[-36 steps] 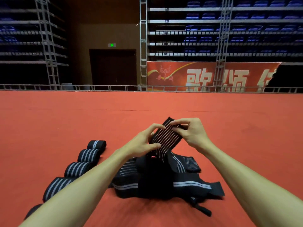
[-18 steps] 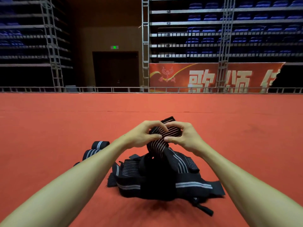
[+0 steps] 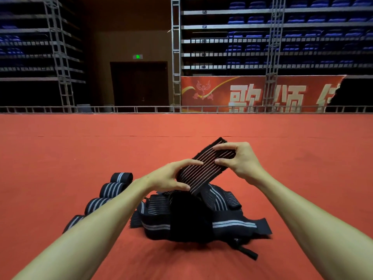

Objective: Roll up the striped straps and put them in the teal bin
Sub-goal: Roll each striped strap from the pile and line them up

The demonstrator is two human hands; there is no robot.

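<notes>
1. The striped strap is held flat and slanted in the air, just above the pile of loose straps on the red floor.
2. The left hand pinches the strap's lower end between thumb and curled fingers. The right hand pinches the upper end the same way, one finger laid across the top edge.
3. The held length shows no coil, so I judge the rolling of this one has yet to start.
4. Rolled straps lie in a row left of the pile, partly behind the left forearm. The teal bin is out of view.
5. Risk: if the first fold goes in crooked, the roll will cone out sideways and slump apart.
6. Risk: the strap's lower part drops toward the pile, and I cannot tell whether it is caught there. A pull could drag other straps along or snag.
7. Risk: the fabric looks stretchy, so a loose pinch at the end could let the coil spring open.
8. Risk: the left forearm passes close over the finished rolls and a low sweep could knock them.
</notes>
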